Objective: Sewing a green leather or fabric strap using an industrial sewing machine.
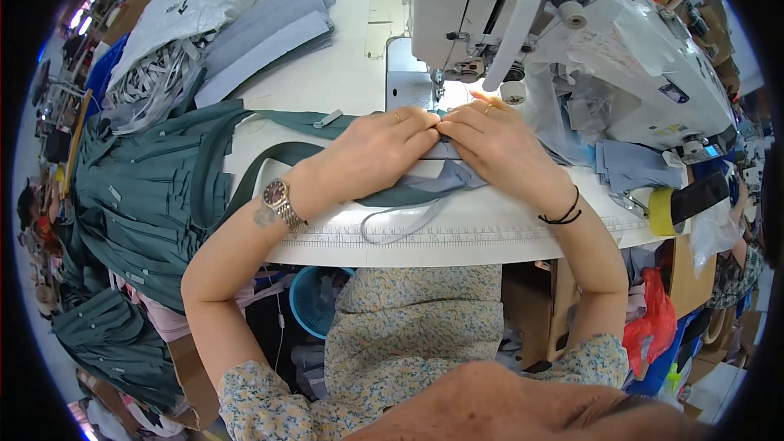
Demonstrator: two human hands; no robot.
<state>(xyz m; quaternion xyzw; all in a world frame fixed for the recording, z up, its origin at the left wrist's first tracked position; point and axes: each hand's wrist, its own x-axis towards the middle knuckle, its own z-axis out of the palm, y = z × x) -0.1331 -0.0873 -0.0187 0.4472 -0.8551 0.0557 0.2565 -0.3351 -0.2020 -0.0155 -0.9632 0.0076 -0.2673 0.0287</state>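
Observation:
My left hand [386, 145] and my right hand [488, 139] meet just in front of the needle and presser foot [438, 82] of a white sewing machine [523, 0], fingertips close together and pinched on fabric. Under them lie a dark green strip [292, 152] and a piece of grey-blue fabric [453, 173], with a thin grey strip [380, 241] looping toward the table's front edge. The long green strip runs left to a heap of dark green garments [135, 196]. The exact spot held is mostly hidden by my fingers.
Grey fabric pieces [269, 49], a white bag [180, 8] and loose pale strips lie back left on the white table [343, 249]. At right are folded grey-blue pieces [629, 163], yellow tape [661, 212] and a phone [701, 196]. A blue basket [306, 302] sits below. People work at both far edges.

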